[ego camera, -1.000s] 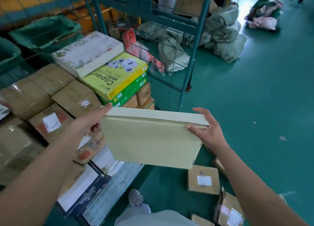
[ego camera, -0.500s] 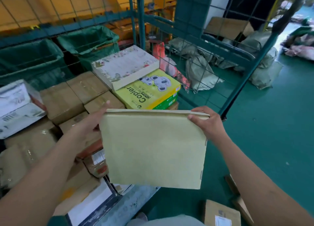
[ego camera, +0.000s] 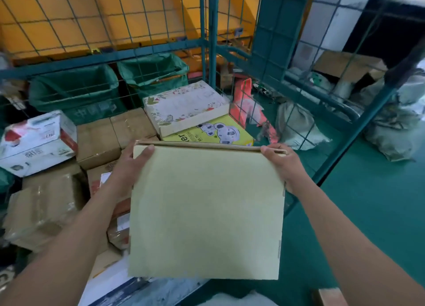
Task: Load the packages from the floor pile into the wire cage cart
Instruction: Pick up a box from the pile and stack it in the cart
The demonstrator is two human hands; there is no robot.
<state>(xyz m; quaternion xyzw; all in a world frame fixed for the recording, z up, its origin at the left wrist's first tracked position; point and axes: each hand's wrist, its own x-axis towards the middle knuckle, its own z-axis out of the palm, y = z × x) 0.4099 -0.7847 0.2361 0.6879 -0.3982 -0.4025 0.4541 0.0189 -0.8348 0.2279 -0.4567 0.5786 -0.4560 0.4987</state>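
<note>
The flat box [ego camera: 207, 211] is plain pale yellow-green. Behind it, the copier box [ego camera: 220, 133] is bright yellow with grey cartoon bears, and the box [ego camera: 186, 105] on top is white with leaf and flower prints. The cage [ego camera: 208, 38] is teal; the floor [ego camera: 368, 213] is green.

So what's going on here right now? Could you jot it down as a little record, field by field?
Held item: flat cardboard package, upright, broad face toward the camera
Left hand: grips its upper left corner, thumb on the front
Right hand: grips its upper right corner
Cage cart: green wire walls, already holding many boxes
Top of stack: flowered white box lying on a yellow copier-paper box
Far left: white and red carton
Floor: green
</note>
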